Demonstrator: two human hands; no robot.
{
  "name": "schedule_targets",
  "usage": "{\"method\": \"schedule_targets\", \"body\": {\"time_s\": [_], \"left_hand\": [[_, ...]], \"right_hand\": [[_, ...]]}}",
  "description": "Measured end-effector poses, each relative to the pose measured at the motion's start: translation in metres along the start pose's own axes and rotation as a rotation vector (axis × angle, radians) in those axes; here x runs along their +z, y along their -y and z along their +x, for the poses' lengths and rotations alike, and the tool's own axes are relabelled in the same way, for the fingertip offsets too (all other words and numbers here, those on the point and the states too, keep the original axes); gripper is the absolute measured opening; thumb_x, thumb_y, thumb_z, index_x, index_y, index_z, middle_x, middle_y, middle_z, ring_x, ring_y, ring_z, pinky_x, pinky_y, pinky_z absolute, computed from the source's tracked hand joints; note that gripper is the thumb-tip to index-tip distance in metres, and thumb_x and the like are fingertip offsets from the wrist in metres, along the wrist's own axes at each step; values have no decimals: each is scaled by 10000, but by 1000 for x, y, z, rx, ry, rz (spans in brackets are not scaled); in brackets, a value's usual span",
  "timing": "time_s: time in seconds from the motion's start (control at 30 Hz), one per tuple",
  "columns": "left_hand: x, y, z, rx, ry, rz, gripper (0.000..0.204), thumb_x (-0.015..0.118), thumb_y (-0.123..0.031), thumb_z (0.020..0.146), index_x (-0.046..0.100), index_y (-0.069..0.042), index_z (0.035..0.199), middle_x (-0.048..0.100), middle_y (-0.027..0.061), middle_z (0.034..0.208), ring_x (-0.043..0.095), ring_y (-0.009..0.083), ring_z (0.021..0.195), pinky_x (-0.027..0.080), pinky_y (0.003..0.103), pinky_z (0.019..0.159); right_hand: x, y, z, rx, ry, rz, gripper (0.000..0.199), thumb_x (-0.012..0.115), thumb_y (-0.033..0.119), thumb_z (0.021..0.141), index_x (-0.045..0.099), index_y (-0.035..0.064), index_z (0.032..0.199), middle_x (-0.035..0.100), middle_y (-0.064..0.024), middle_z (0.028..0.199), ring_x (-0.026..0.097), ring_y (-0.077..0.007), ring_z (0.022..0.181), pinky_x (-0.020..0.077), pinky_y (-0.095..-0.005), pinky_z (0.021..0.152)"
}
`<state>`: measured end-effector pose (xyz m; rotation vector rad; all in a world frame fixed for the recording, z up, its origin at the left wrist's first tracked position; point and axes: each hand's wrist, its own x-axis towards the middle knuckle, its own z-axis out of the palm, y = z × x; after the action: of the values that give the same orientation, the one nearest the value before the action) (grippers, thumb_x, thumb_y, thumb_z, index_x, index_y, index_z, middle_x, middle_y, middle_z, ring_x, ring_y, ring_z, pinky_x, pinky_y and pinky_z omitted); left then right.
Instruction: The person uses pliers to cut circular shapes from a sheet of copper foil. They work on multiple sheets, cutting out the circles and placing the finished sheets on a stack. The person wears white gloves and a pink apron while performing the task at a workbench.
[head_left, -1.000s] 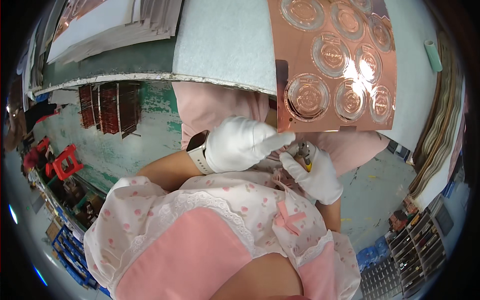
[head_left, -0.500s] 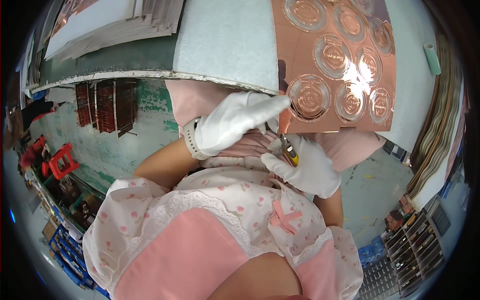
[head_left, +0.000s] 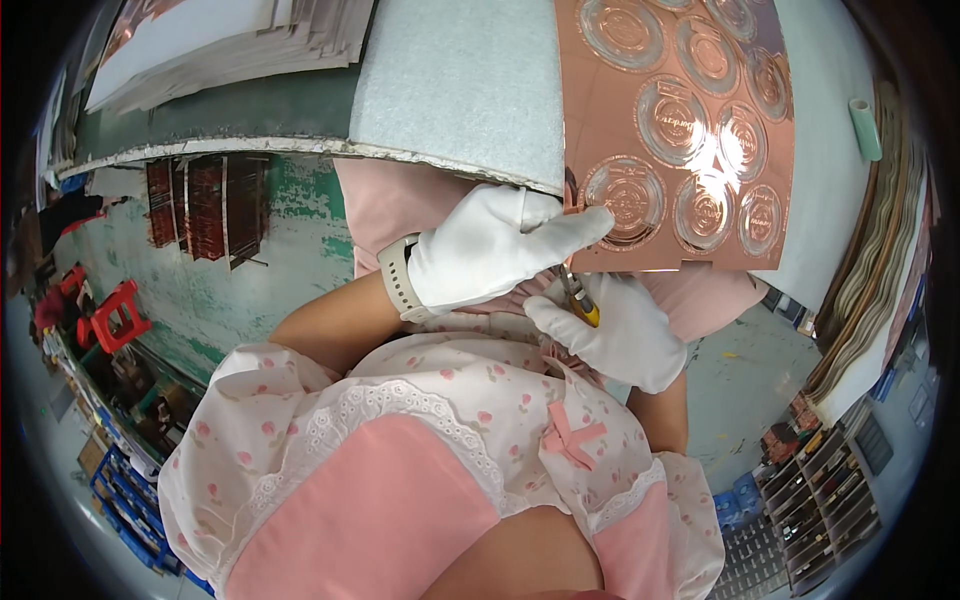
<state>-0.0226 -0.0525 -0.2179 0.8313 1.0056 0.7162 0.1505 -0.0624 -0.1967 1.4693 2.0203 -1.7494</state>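
A shiny copper-coloured sheet (head_left: 690,160) with several embossed round medallions lies at the right of the table and overhangs its near edge. My left hand (head_left: 490,245), in a white glove, holds the sheet's near left corner; its thumb lies on top and its other fingers are mostly hidden. Closed in my right hand (head_left: 625,335), also white-gloved, is a small pair of pliers (head_left: 582,308) with yellow and black handles. Their metal jaws point away from me, at the sheet's lower left edge beside my left thumb. Whether the jaws grip the sheet I cannot tell.
A pale foam pad (head_left: 455,90) covers the table beside the sheet. Stacked papers (head_left: 240,50) sit at the far left. Layered sheets (head_left: 870,250) and a green roll (head_left: 865,130) are at the right. A red stool (head_left: 115,318) stands on the floor at left.
My left hand has moved right, its thumb now lying over the sheet's corner. The pliers' jaws have come up against the sheet's left edge. The sheet has shifted slightly right.
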Motion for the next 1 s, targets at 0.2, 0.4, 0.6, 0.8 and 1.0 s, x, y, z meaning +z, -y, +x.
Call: {"method": "schedule_targets", "body": {"time_s": [0.2,0.4,0.6,0.8,1.0], "left_hand": [[-2,-2,1,54,25,42,261,576,-245,846,631,9,827,564,-32,648,453,9,605,388,180,531],[-3,0,1,75,51,10,262,564,-243,853,626,10,881,601,-10,709,480,14,646,412,186,571],[-5,-7,0,-67,87,-22,208,567,-115,838,616,11,995,639,36,939,570,51,828,478,185,685],[-5,-9,-1,-63,89,-61,207,568,-100,832,614,14,998,640,40,941,570,46,809,473,182,679],[-6,-6,0,-4,89,-48,207,571,-88,826,615,11,1002,642,25,907,560,29,782,460,171,660]], "right_hand": [[-2,2,1,12,-24,19,513,558,458,788,564,-39,918,600,-189,798,582,-339,738,456,-388,649],[-5,6,2,-18,-53,-28,483,564,431,795,579,-46,870,596,-183,728,585,-327,679,458,-376,610],[-6,9,1,-19,-92,-108,448,561,416,806,602,-30,814,581,-151,617,579,-287,575,453,-358,551],[-8,13,1,38,-61,-53,415,555,391,821,615,-19,785,558,-124,550,553,-242,494,441,-332,505],[-6,13,2,35,-94,-12,410,569,371,818,603,-29,730,548,-119,530,544,-225,470,432,-325,480]]}}
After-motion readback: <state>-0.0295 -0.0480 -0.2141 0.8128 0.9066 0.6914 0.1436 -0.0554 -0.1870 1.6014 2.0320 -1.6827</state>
